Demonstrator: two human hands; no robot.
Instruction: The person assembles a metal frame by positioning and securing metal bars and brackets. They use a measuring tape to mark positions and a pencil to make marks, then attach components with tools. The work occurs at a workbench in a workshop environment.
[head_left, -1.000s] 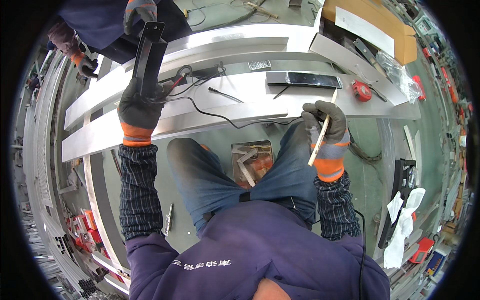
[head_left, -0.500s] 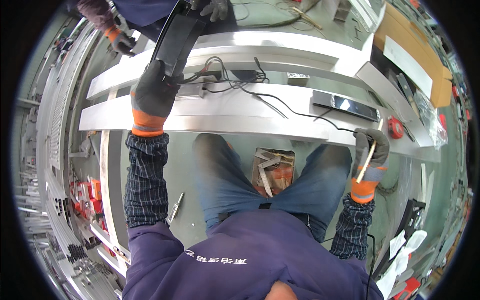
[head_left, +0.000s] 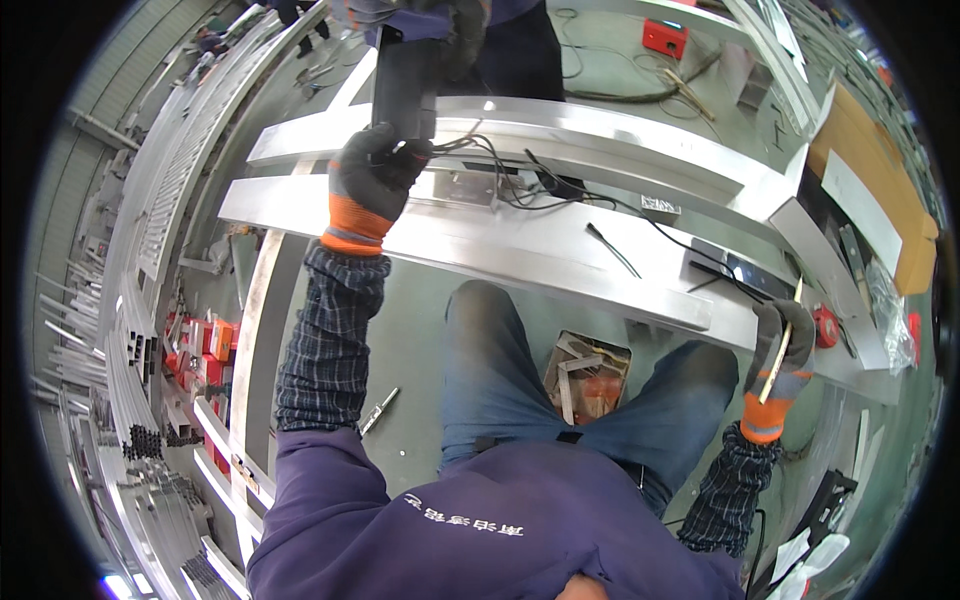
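Note:
My left hand [head_left: 372, 187], in a grey and orange glove, is closed round the near end of a long black panel [head_left: 403, 98]. Another person's gloved hand [head_left: 464, 42] is on the panel's far end. Black cables [head_left: 490, 150] trail from near my left hand over the aluminium beam [head_left: 560, 250]. My right hand [head_left: 783, 338], gloved the same way, is closed on a thin wooden stick [head_left: 774, 362]. One black cable runs to that hand, but whether it is gripped too is unclear. A second black panel [head_left: 738, 270] lies on the beam near my right hand.
A red tape measure [head_left: 825, 326] sits beside my right hand. At the right stands an open cardboard box [head_left: 875, 180]. A tray of tools [head_left: 588, 378] rests between my knees on the floor. A second aluminium beam [head_left: 600, 130] runs behind the near one.
The held panel has gone from slanted to nearly upright in view. The other person's hands have come onto its far end. My view has turned, shifting the scene rightward and down.

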